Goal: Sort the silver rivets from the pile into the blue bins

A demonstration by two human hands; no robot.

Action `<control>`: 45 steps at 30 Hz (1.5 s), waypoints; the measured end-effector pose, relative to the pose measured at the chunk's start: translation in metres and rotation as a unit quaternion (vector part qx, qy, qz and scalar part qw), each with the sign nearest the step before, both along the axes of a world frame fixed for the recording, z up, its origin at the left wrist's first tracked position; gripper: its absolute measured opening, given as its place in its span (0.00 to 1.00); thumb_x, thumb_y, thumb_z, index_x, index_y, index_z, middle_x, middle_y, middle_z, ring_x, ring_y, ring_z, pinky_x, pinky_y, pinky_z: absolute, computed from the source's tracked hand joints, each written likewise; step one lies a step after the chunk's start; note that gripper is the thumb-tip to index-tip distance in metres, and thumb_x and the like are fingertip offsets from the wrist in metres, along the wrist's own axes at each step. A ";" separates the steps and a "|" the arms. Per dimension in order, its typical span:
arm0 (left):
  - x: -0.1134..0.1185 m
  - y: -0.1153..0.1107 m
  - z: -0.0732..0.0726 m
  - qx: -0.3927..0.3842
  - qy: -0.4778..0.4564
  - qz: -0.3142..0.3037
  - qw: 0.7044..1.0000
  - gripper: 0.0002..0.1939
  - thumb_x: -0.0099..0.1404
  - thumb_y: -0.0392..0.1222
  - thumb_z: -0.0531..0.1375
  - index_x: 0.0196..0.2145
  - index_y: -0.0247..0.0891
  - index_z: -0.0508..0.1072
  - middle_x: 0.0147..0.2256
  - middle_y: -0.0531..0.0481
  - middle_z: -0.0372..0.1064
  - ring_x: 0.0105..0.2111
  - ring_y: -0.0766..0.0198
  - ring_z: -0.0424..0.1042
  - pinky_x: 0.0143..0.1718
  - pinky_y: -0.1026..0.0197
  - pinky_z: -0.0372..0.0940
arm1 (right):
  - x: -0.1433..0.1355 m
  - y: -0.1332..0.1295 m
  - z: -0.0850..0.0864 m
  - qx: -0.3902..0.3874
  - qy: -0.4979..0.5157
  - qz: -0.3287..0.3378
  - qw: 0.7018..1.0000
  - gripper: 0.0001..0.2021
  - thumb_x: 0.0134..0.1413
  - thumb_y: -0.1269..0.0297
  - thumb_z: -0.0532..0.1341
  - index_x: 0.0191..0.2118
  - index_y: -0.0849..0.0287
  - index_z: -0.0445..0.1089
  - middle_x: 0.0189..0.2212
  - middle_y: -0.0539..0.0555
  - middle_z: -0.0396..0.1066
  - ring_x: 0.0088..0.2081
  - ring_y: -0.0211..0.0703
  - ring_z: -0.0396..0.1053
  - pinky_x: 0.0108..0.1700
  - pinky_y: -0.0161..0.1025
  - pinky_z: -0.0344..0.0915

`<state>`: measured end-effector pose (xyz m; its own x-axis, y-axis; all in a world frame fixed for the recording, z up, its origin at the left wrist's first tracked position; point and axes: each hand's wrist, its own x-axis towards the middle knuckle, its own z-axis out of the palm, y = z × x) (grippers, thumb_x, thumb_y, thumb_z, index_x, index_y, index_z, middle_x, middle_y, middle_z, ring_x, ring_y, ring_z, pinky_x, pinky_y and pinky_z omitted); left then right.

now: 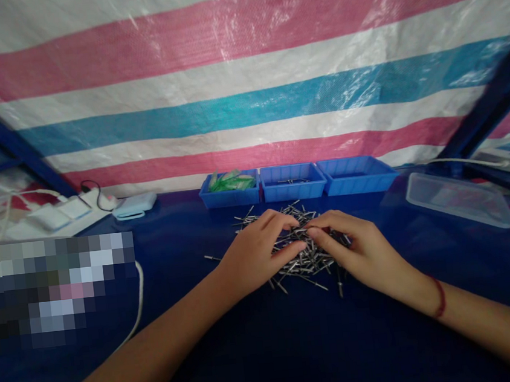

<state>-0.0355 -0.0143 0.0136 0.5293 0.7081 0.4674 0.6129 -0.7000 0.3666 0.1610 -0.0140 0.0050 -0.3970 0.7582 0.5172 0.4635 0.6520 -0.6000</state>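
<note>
A loose pile of blind rivets (306, 264), thin silver pins with thicker ends, lies on the dark blue tabletop (271, 347). Over the pile's left side is my left hand (255, 255), its thumb and forefinger apart with a gap between them. My right hand (361, 246) comes in from the right, thumb and forefinger pinched together on what looks like one rivet (299, 229). Both hands' fingertips are close together above the heap. Rivets under the palms are hidden.
Behind the pile stand three blue bins: one (207, 197) with green plastic packets (231, 181), one (294, 193) with a few rivets, and another (361, 184) at right. A clear plastic lid (459, 200) lies right. Power strips (63, 214), a light-blue case (134, 206) and a white cable (141, 294) are left.
</note>
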 end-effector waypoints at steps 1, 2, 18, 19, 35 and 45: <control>0.000 -0.001 0.000 -0.010 -0.023 0.003 1.000 0.12 0.63 0.43 0.58 0.44 0.37 0.67 0.39 0.49 0.68 0.32 0.67 0.67 0.35 0.63 0.64 | -0.001 -0.001 0.000 -0.022 0.017 -0.006 1.000 0.08 0.59 0.62 0.55 0.34 0.57 0.70 0.32 0.52 0.72 0.34 0.41 0.68 0.37 0.38 0.63; 0.001 -0.003 0.000 -0.018 -0.046 0.005 0.999 0.12 0.62 0.43 0.59 0.43 0.37 0.67 0.38 0.50 0.68 0.30 0.68 0.67 0.34 0.63 0.64 | -0.001 -0.003 0.000 -0.044 0.031 -0.008 0.999 0.08 0.58 0.61 0.55 0.34 0.57 0.71 0.31 0.52 0.73 0.34 0.41 0.68 0.37 0.38 0.63; 0.013 -0.016 0.003 -0.062 -0.221 0.040 0.972 0.02 0.58 0.36 0.62 0.32 0.37 0.71 0.28 0.55 0.71 0.23 0.73 0.65 0.25 0.69 0.61 | -0.009 -0.012 0.008 -0.210 0.097 0.055 0.971 0.14 0.58 0.57 0.54 0.28 0.58 0.70 0.23 0.48 0.67 0.27 0.35 0.63 0.30 0.33 0.61; 0.013 -0.016 0.004 -0.059 -0.220 0.041 0.973 0.02 0.58 0.35 0.62 0.32 0.37 0.71 0.28 0.55 0.71 0.23 0.73 0.65 0.25 0.69 0.61 | -0.009 -0.012 0.008 -0.213 0.095 0.055 0.971 0.15 0.58 0.57 0.53 0.27 0.59 0.69 0.22 0.48 0.65 0.26 0.34 0.62 0.29 0.33 0.60; 0.014 -0.013 0.003 -0.056 -0.199 0.051 0.977 0.02 0.60 0.36 0.60 0.32 0.37 0.72 0.29 0.53 0.71 0.25 0.70 0.67 0.28 0.67 0.63 | -0.007 -0.015 0.000 -0.089 0.154 -0.005 0.984 0.06 0.53 0.63 0.61 0.38 0.56 0.69 0.22 0.46 0.63 0.22 0.34 0.60 0.23 0.33 0.59; 0.010 -0.012 0.000 -0.073 -0.120 -0.035 0.990 0.07 0.67 0.38 0.53 0.38 0.36 0.70 0.33 0.50 0.70 0.34 0.67 0.69 0.38 0.63 0.64 | 0.007 -0.012 0.023 0.240 -0.117 0.017 0.964 0.03 0.56 0.68 0.57 0.34 0.58 0.68 0.27 0.53 0.71 0.29 0.40 0.66 0.33 0.40 0.61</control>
<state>-0.0255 -0.0266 0.0138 0.4664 0.7424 0.4810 0.4478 -0.6671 0.5953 0.1679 -0.0256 0.0282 -0.5654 0.4391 0.6982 0.5232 0.8454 -0.1079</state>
